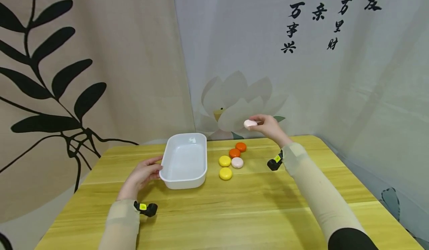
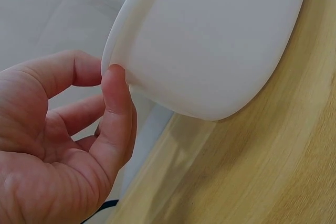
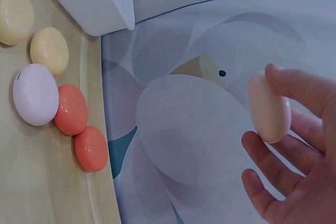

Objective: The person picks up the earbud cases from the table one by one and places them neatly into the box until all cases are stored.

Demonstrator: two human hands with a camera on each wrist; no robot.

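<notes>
At the left of my view the left hand [image 1: 145, 173] pinches the near-left rim of a deep white tray [image 1: 186, 160] between thumb and fingers. I see nothing in the tray. It stands at the far side of the wooden worktop [image 1: 214, 220], though I cannot tell whether its base lies quite flat.

Just right of the tray I have a loose cluster of smooth rounded discs: a near yellow disc [image 1: 225, 173], a far yellow disc [image 1: 225, 161], a pale pink disc [image 1: 237, 163] beside the latter, then two orange discs [image 1: 234, 153] running to the far right, their edges meeting in my view.

Farther right, the right hand [image 1: 269, 127] pinches a second pale pink disc [image 1: 250, 124] between thumb and fingertips, held up clear of the worktop near its far edge.

I judge the step in hand to be a carry, with one disc lifted and the other five lying on the worktop. If the tray is to receive it, the next move calls for a leftward reach over the cluster, a steady rim, and a low release inside the walls.
</notes>
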